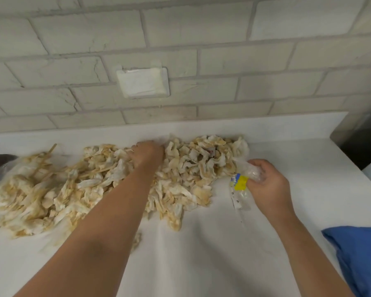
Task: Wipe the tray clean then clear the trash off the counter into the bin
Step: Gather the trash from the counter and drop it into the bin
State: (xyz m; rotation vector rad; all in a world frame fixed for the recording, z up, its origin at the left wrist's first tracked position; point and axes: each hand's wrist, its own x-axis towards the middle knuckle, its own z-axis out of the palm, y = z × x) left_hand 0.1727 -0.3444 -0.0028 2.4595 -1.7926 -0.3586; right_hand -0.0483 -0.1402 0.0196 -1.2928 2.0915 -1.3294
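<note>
- The left hand [147,154] reaches forward, palm down, and rests on the far middle of a long heap of crumpled white paper napkins stained yellow-brown [191,168]. Its fingers sink into the paper on the far side and are hidden, so it cannot be told whether they grip any of it or only press on it.
- The right hand [268,183] has its fingers and thumb curled round a crumpled clear plastic wrapper with a yellow and blue label [240,183]. The label end sticks out to the left of the fist, and a loose clear tail hangs down to the counter below it.
- The wrapper sits just beside the right end of the napkin heap, close to touching its edge.
- The heap runs from near the right hand across to the left edge of view, and lies wholly on the white counter [201,254].
- Thin pale wooden sticks [45,157] lie mixed into its blurred left part.
- One small stained napkin scrap [136,239] lies apart from the heap, nearer the person, beside the left forearm.
- A blue cloth [360,251] lies on the counter at the lower right, well apart from the heap.
- A dark object [0,157] shows at the left edge behind the heap; what it is cannot be told.
- Behind the counter rises a white-painted brick wall [201,28] with a white rectangular cover plate [142,82] fixed to it.
</note>
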